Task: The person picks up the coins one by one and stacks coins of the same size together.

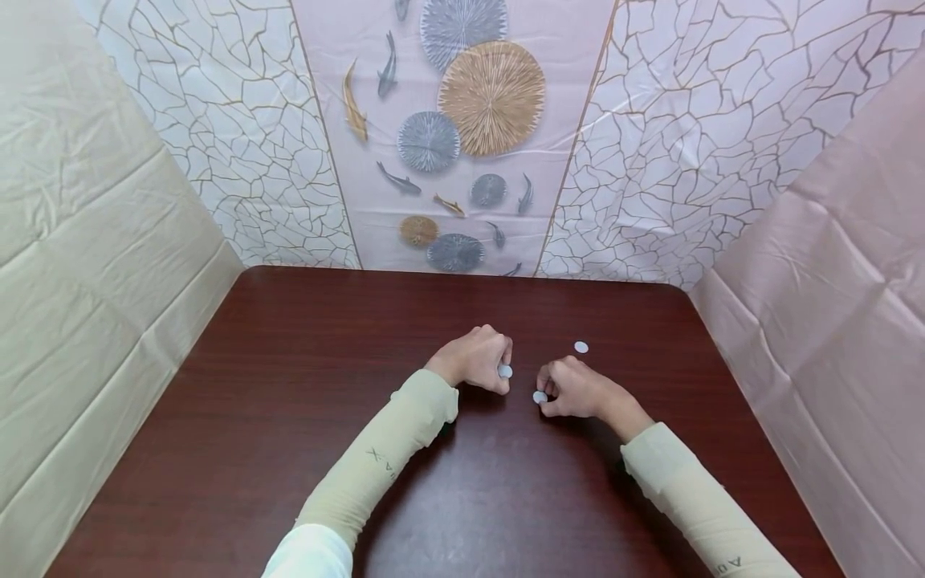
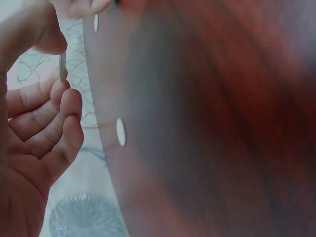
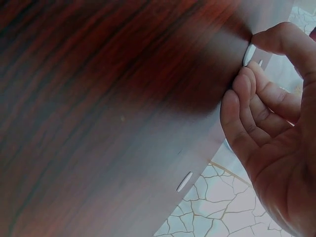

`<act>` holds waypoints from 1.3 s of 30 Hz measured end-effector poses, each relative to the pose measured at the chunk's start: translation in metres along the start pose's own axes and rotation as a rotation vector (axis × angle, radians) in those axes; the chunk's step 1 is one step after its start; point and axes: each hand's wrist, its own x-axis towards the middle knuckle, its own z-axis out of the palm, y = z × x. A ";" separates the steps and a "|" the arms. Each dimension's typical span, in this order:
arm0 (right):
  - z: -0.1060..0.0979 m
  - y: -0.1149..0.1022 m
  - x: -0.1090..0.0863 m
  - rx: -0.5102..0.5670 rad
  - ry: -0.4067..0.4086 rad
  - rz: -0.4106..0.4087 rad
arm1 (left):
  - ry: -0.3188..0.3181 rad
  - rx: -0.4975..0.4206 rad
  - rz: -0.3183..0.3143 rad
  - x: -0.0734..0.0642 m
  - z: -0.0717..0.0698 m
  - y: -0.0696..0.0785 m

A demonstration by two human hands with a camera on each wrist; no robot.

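At the left, the dark wooden surface (image 1: 303, 385) is being bordered by a pale cloth (image 1: 79, 241), and its far edge is being backed by a patterned cloth (image 1: 636, 160). The left forearm is being covered by a beige sleeve (image 1: 383, 457). Short of the far edge, near the middle between the left and right edges, a white left disc (image 1: 505, 372) is being pinched by the thumb and a finger of the left hand (image 1: 473, 357). Just beside it, slightly nearer the near edge, a white right disc (image 1: 539, 397) is being pinched by the thumb and fingertips of the right hand (image 1: 574, 391); whether the surface is being touched by that disc cannot be told. Beyond the right hand, towards the far right corner, a third disc (image 1: 581, 347) is being borne flat by the surface, untouched by either hand.
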 end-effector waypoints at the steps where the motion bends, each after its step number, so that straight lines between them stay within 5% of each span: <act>1: 0.000 0.000 0.000 0.000 0.001 -0.005 | 0.001 -0.001 -0.002 0.000 0.003 0.001; 16: 0.002 0.001 -0.001 -0.008 0.031 -0.034 | 0.030 -0.002 -0.014 0.007 0.036 0.024; 39: 0.003 0.003 -0.003 0.010 0.047 -0.077 | 0.050 0.001 -0.052 0.018 0.056 0.042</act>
